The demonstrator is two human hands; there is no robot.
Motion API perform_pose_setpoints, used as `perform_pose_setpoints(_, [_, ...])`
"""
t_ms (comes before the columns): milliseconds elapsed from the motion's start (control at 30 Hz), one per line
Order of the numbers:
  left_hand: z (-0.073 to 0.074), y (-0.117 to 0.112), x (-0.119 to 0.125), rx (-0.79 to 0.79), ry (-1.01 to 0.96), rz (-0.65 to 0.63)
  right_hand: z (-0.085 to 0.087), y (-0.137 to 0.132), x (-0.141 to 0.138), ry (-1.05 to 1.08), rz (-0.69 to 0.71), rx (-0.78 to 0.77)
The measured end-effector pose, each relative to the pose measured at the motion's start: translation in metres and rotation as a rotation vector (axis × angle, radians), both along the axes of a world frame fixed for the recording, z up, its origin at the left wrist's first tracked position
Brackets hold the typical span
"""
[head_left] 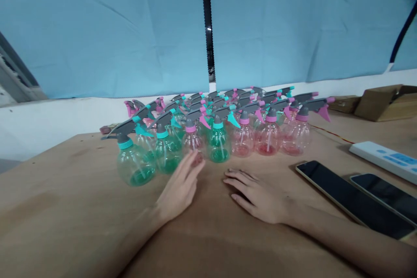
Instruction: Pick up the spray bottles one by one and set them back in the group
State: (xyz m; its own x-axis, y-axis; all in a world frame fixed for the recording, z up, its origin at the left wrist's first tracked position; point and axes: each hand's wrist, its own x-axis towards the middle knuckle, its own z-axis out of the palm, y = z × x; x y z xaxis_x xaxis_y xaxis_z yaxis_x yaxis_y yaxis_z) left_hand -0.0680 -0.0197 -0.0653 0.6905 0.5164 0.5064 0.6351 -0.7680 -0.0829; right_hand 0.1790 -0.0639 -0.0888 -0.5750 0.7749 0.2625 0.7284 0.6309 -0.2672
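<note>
Several small clear spray bottles (219, 141) with grey trigger heads stand crowded on a brown wooden table (65, 208), some tinted green with teal collars, others pink with pink collars. My left hand (180, 189) lies flat with fingers stretched out, its fingertips reaching a pink bottle (193, 143) in the front row. My right hand (257, 195) rests palm down on the table just in front of the bottles, fingers apart and pointing left, holding nothing.
Two dark phones (345, 197) lie on the table at the right, beside a white power strip (384, 160). Cardboard boxes (381, 102) sit at the far right. A blue cloth backdrop (114, 30) hangs behind a white ledge.
</note>
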Motion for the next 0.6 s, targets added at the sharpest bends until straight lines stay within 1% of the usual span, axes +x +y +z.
perform_pose_setpoints(100, [-0.005,-0.009,0.01,-0.272,0.197,-0.069,-0.001,0.0,0.0,0.001,-0.004,0.004])
perform_pose_setpoints(133, [-0.006,-0.011,0.012,-0.34,0.255,-0.081,-0.001,0.0,-0.001,0.002,-0.002,0.004])
perform_pose_setpoints(200, [-0.007,-0.013,0.014,-0.42,0.325,-0.084,-0.001,0.0,-0.001,-0.001,0.0,0.001])
perform_pose_setpoints(333, [-0.005,-0.014,0.015,-0.454,0.334,-0.059,-0.002,0.0,-0.001,-0.017,-0.004,0.008])
perform_pose_setpoints(600, [-0.001,-0.013,0.019,-0.461,0.343,-0.062,-0.002,0.001,-0.001,0.005,0.004,0.014])
